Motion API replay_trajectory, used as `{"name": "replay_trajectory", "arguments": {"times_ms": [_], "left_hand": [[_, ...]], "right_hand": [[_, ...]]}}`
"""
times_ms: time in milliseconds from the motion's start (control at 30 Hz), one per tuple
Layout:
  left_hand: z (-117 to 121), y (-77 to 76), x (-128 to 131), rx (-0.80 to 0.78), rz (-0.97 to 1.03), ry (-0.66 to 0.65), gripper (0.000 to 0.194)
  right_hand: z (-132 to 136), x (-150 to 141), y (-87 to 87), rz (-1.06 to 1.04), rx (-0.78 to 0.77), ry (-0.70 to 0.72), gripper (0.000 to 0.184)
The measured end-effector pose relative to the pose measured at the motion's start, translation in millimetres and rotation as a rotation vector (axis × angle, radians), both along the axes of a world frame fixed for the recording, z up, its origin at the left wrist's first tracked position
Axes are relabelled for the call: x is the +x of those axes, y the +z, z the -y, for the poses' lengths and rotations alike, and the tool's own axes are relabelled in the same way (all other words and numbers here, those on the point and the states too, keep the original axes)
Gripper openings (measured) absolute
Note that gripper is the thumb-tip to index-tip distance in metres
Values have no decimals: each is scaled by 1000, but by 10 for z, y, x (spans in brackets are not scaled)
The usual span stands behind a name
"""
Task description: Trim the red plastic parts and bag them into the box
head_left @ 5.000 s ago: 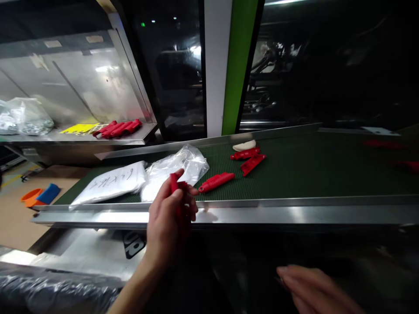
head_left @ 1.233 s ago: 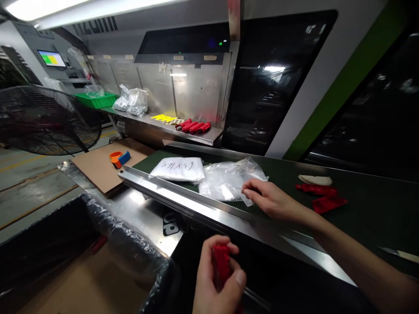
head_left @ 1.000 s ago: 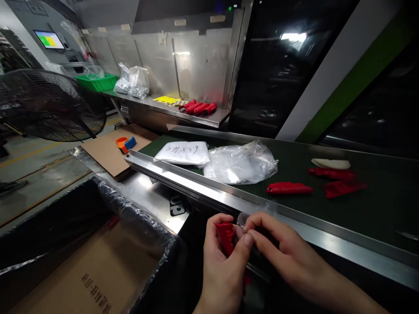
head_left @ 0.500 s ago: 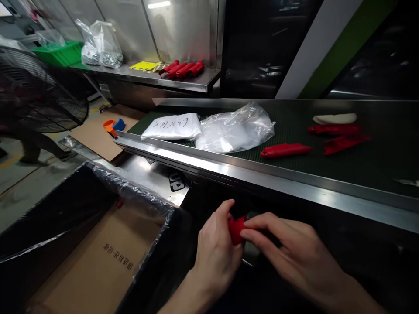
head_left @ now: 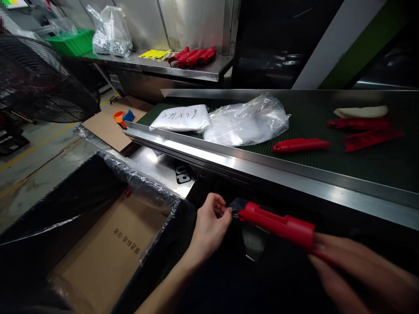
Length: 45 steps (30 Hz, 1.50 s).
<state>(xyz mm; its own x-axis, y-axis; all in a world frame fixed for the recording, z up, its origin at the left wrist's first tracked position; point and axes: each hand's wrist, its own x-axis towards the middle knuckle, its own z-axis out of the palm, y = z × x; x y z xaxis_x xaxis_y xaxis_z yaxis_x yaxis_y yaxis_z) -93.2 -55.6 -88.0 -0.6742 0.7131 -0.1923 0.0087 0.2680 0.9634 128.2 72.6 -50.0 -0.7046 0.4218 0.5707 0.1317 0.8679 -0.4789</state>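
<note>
A long conveyor with a dark green belt [head_left: 314, 168] and a bright steel rail crosses the scene from left to right. Below its near end, at lower left, stands a large cardboard box [head_left: 108, 255] lined with black plastic film, printed characters showing on its inner flap. A black floor fan [head_left: 39, 80] fills the far left. Behind the belt a steel shelf [head_left: 183, 69] carries a row of red handles [head_left: 192, 56], a yellow sheet, clear bags of small metal parts [head_left: 110, 34] and a green bin [head_left: 72, 41]. On the belt lie a white bag with handwriting [head_left: 180, 118], a crumpled clear plastic bag [head_left: 247, 122] just beside it, one red handle [head_left: 301, 144] near the rail, two more red pieces [head_left: 365, 131] farther right and a pale one [head_left: 360, 111] behind them. On cardboard on the floor sit orange and blue tape rolls [head_left: 123, 116].

Below the rail the two hands are apart. The right hand [head_left: 356, 274], blurred, is closed around the rear end of a red plastic handle [head_left: 278, 223], which points left toward the other hand. The left hand [head_left: 211, 220] pinches the edge of a small clear bag [head_left: 240, 207] between thumb and fingertips; the handle's tip sits at that bag's mouth, touching it
</note>
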Motion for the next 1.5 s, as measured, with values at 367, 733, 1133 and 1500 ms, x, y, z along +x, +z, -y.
{"name": "replay_trajectory", "arguments": {"times_ms": [367,733,1133,1500], "left_hand": [[79,173,98,97,286,-19,25],[195,7,132,181,-105,-24,16],[232,-293,323,165,-190,150,10],[329,-128,344,182,-279,29,14]], "right_hand": [[96,-208,-80,196,400,298,54],[173,-405,25,167,379,412,33],[765,-582,-441,-102,-798,-315,14],[416,-516,-375,48,-95,155,28]]}}
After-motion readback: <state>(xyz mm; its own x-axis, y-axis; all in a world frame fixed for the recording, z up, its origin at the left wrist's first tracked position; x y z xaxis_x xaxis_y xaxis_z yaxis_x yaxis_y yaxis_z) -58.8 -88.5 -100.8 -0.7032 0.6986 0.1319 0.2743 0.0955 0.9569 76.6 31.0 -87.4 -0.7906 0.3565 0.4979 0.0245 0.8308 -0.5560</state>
